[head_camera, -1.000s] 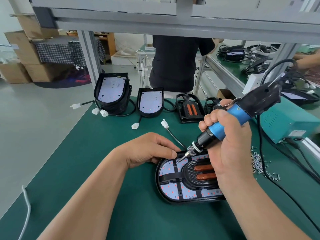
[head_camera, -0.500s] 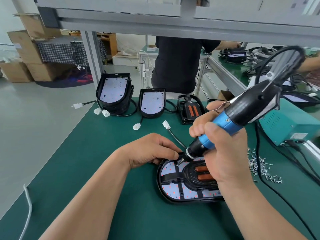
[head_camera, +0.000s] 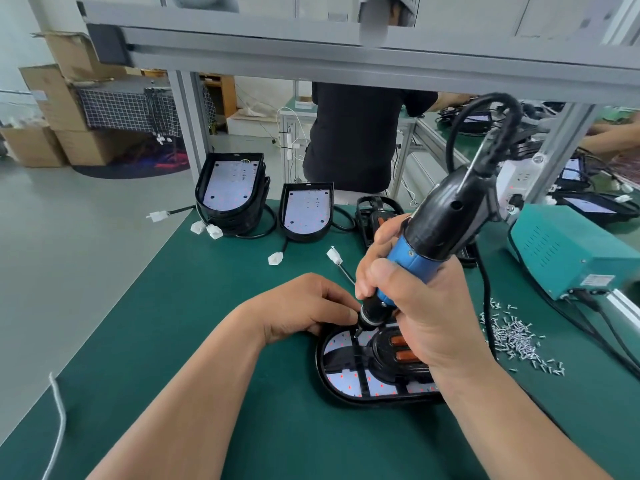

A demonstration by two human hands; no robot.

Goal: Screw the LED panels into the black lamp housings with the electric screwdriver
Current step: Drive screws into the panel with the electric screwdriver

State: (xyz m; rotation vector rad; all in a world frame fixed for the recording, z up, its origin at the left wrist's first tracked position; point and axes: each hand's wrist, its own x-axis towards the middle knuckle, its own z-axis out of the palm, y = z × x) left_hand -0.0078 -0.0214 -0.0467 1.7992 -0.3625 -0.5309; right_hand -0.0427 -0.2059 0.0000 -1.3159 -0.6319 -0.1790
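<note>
**Driver tipped upright, bit on the panel**

Head view: your right hand (head_camera: 426,313) grips the electric screwdriver (head_camera: 446,216), steeper than a second ago; its bit meets the LED panel (head_camera: 339,342) in the lamp housing (head_camera: 346,396) on the green mat (head_camera: 207,341); your left hand (head_camera: 301,306) curls beside the bit, hold unclear; driving looks imminent.

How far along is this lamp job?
Done: unclear; black lamp housings with white LED panels stand behind, screws unreadable. In hand: right hand presses the blue-and-black electric screwdriver onto the flat-lying black housing, left hand curled beside the tip. Left: likely more screws, given the silver screw pile.
</note>
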